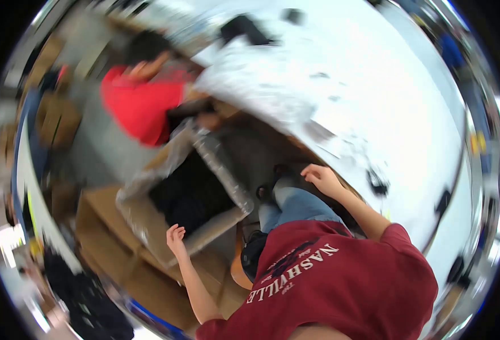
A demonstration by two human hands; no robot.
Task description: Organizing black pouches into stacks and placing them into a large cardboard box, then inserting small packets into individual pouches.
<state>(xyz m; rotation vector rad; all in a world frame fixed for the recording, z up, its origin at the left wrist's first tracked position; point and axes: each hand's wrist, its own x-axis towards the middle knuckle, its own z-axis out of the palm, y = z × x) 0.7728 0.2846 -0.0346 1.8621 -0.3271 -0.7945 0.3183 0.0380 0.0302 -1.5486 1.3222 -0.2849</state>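
Note:
My left hand (176, 238) is raised at the near side of a cardboard box lined with clear plastic (210, 235). Its fingers are loosely bent and apart, with nothing visible in them. Dark folded fabric-like contents (190, 190) fill the box. By the edge of the white-covered table (409, 130) hovers my right hand (321, 180), fingers apart and slightly curled, holding nothing. Whether the left fingertips touch the plastic liner, I cannot tell.
Across the box a person in a red shirt (139, 105) bends toward its far corner, blurred. More open cardboard (108, 243) lies left of the box. On the table are a black item (244, 29), a small dark object (377, 182) and clear plastic. A brown stool seat (238, 269) stands beside me.

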